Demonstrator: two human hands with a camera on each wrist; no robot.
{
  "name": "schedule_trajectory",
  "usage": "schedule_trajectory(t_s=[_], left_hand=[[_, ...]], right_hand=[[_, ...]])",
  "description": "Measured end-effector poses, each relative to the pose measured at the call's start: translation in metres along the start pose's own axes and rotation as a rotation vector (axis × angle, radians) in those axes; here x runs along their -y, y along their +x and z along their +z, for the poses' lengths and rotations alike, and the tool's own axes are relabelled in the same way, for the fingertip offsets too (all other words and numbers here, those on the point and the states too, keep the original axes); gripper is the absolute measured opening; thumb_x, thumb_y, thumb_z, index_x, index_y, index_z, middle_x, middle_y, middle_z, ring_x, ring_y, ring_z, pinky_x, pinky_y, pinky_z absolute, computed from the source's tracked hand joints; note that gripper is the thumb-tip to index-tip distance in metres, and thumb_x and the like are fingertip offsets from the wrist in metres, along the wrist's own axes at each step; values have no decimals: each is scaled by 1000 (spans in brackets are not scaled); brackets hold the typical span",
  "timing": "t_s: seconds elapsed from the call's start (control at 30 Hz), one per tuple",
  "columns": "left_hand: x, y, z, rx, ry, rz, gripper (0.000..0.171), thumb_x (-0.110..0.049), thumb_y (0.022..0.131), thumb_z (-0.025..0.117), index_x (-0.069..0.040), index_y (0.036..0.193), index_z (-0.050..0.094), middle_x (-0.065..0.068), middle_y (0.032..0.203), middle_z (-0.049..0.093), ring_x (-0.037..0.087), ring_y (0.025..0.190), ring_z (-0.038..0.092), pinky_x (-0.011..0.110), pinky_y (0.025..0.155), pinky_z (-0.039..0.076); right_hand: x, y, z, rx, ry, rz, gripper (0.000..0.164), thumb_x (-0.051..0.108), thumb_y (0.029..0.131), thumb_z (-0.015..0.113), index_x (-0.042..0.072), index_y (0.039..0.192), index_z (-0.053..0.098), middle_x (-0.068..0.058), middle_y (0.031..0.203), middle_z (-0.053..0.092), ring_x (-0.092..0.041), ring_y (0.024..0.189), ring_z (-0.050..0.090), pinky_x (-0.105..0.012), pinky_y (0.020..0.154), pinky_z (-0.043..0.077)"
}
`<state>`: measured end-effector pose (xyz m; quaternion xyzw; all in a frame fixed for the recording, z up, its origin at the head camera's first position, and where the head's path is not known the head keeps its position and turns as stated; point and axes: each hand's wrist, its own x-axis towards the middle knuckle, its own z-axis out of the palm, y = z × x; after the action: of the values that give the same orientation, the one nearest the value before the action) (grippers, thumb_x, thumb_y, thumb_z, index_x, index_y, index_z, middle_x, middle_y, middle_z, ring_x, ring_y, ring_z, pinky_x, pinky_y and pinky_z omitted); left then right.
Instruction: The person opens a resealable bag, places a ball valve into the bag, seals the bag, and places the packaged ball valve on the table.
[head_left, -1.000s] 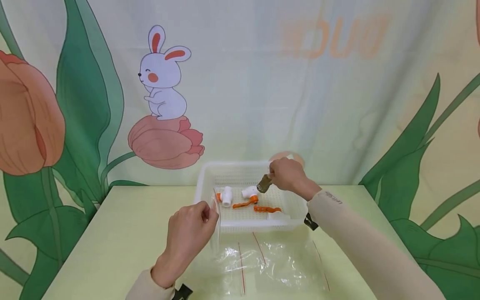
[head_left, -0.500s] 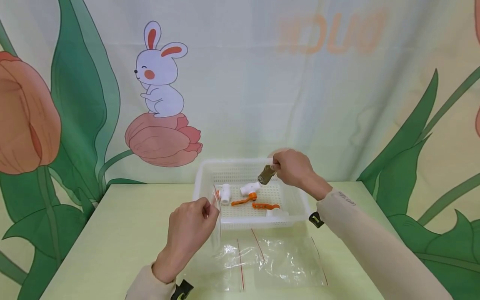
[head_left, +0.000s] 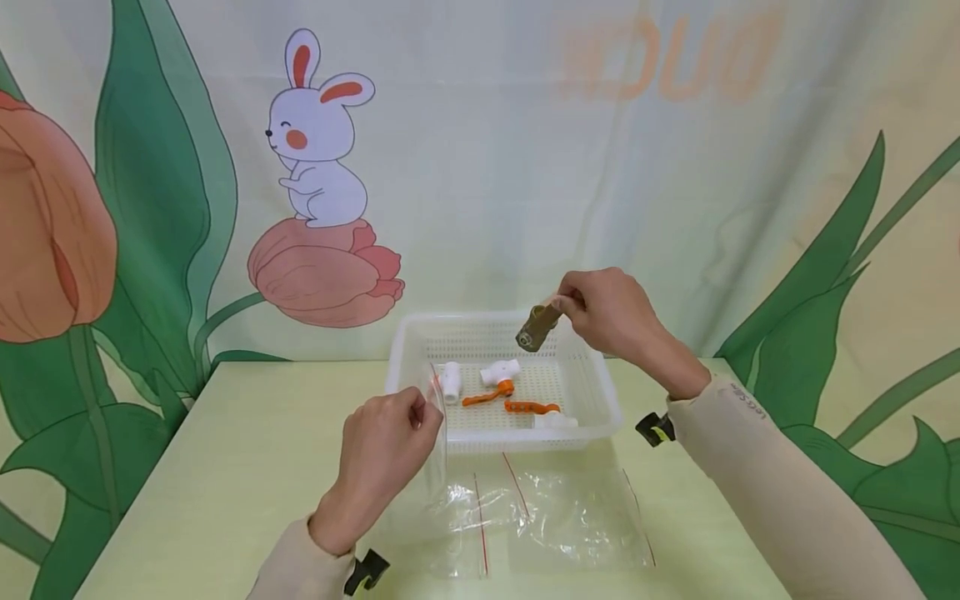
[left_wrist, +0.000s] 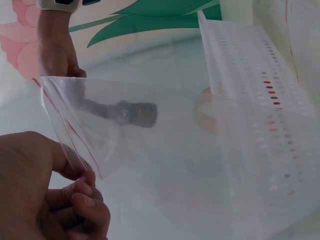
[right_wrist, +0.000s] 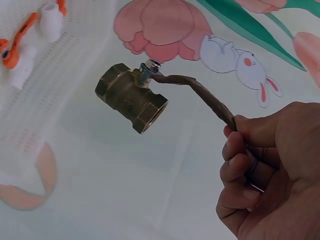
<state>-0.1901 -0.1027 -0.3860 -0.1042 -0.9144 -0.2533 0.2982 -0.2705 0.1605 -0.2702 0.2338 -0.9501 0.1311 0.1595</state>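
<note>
A curtain point(head_left: 480, 175) printed with tulips and a rabbit hangs behind everything, with the pale worktop point(head_left: 262, 450) running up to it. At the worktop's far side sits a white basket point(head_left: 517, 436), its walls full of little holes. On the near side of it lie clear bags point(head_left: 585, 517) with red seal lines, some overlapping. Another, the raised bag point(left_wrist: 160, 160), hangs from the person's left hand point(head_left: 386, 437), the fingers pinching it by its red-lined edge. That film, and the hand itself, come in front of the basket's near left corner; from the left wrist, it veils the other hand's load. The right hand point(head_left: 611, 308) has thumb and fingers closed on the handle tip of a brass valve point(right_wrist: 130, 97), which is up above the basket's rim, touching neither basket nor bag. Smallest are three white valves point(head_left: 500, 373) with orange handles, spread apart inside the basket.
</note>
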Motion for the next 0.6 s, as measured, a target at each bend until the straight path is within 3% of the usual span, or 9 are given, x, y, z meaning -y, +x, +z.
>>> schedule_trajectory(t_s=[0.2,0.6], left_hand=[[-3,3,-1,40,-8,-6,28,-15,80,54,-19,53,48,-8,45,39,7,41,33,23,40,25],[-11,7,1,116,-39,-22,25,-17,84,55,-17,59,54,-7,48,43,8,44,36,22,42,28]], right_hand=[[8,-4,-15,-38,41,-24,14,23,91,58,13,87,68,1,70,65,-13,54,48,-27,56,37],[32,-12,-41,-89,230,-57,12,21,92,58,16,86,67,1,60,53,-14,53,40,-27,54,34]])
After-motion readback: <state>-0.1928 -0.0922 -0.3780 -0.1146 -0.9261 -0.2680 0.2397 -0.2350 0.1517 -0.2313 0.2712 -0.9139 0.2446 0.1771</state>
